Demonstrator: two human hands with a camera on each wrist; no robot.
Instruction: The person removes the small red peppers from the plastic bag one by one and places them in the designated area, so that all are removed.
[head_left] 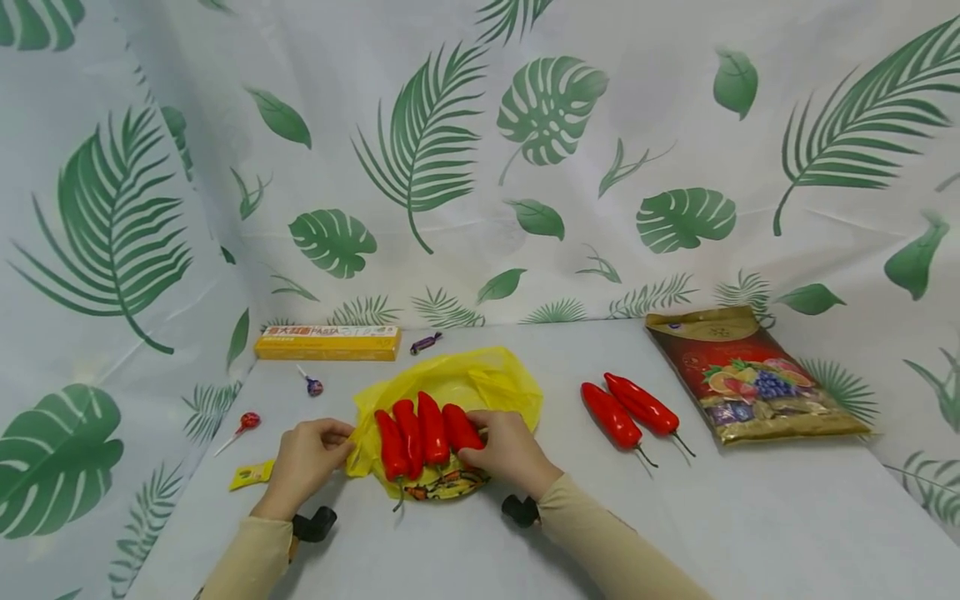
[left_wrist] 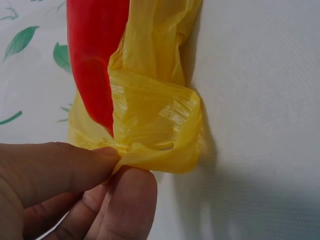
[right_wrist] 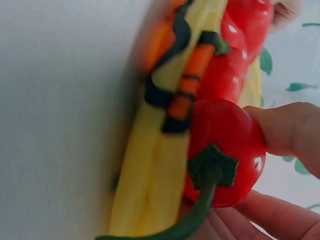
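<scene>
A yellow plastic bag (head_left: 517, 375) with orange and black printing lies spread on the table, and several red chili peppers (head_left: 432, 429) sit side by side on it. At the bag's left edge my left hand (head_left: 306, 461) pinches the thin plastic (left_wrist: 150, 107) between thumb and fingers. My right hand (head_left: 513, 450) grips the rightmost pepper (head_left: 459, 427) of the row. In the right wrist view thumb and fingers are on either side of that pepper (right_wrist: 230, 130), its green stem pointing towards the camera.
Two more red peppers (head_left: 613, 417) lie to the right, before a red and gold candy bag (head_left: 750, 375). At the back left are a yellow pasta box (head_left: 327, 343) and a purple wrapped candy (head_left: 426, 342). Two lollipops (head_left: 249, 422) and a small yellow packet (head_left: 252, 474) lie left.
</scene>
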